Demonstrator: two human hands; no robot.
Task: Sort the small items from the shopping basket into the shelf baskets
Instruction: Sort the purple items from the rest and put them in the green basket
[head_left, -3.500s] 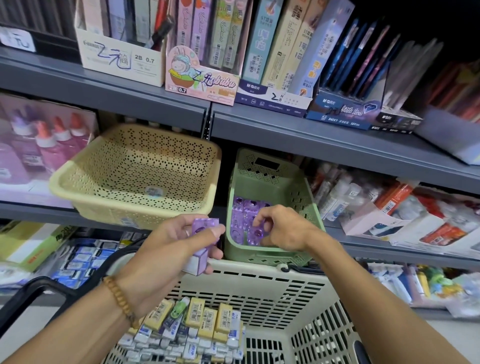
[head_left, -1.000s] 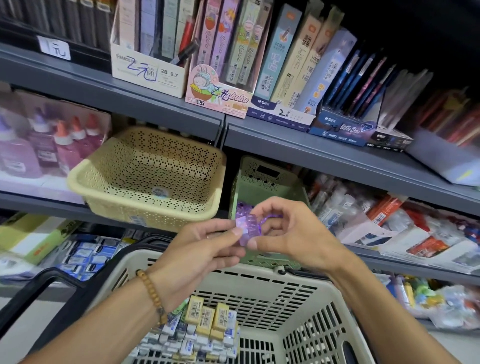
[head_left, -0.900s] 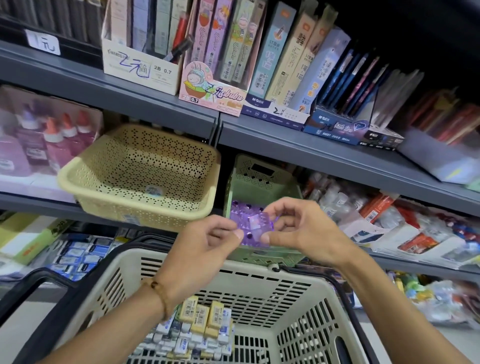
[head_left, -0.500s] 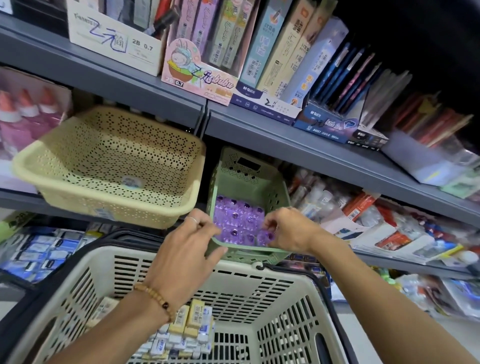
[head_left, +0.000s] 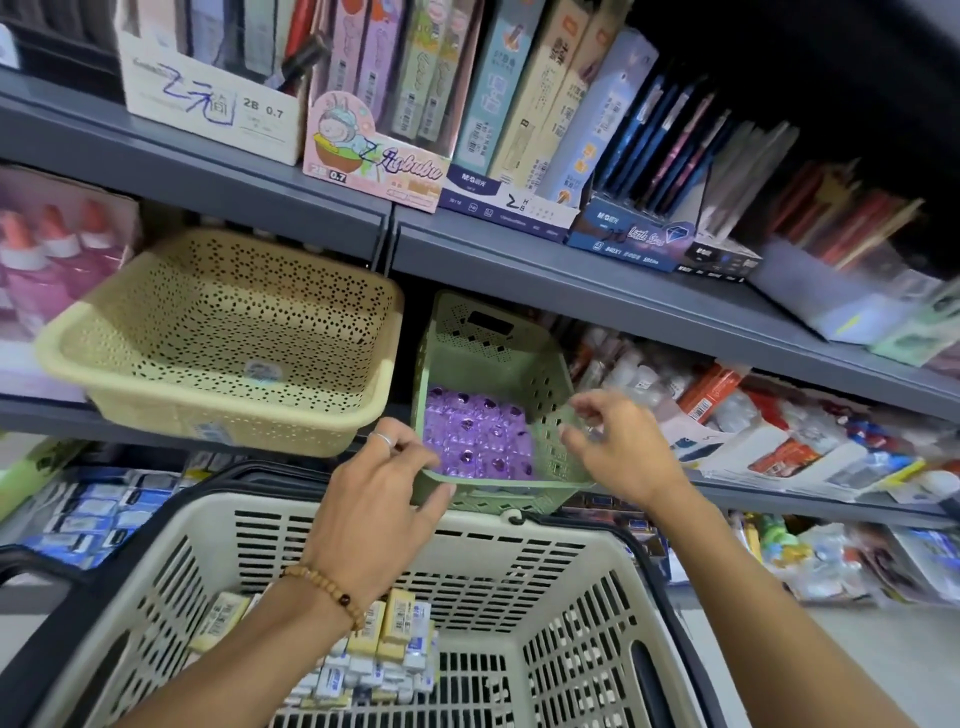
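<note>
A beige shopping basket (head_left: 519, 535) sits in front of me with several small yellow and white packs (head_left: 384, 649) piled at its bottom. On the shelf stands a green basket (head_left: 540, 374) holding several purple items (head_left: 475, 441) laid flat. A larger yellow perforated basket (head_left: 156, 395) stands to its left, with nothing seen inside it. My left hand (head_left: 379, 499) hovers at the green basket's front left corner, fingers apart, holding nothing. My right hand (head_left: 618, 447) is at that basket's right rim, fingers spread and holding nothing.
Grey shelf boards (head_left: 623, 291) run above and below the baskets. Boxes of pencil leads (head_left: 374, 140) stand on the upper shelf. Pink bottles (head_left: 52, 254) are at the left, packed stationery (head_left: 779, 431) at the right. The shopping basket's black handle (head_left: 31, 566) lies at the left.
The purple item that passed from my left hand to my right now lies in the green basket. Both hands have drawn back from it and hold nothing.
</note>
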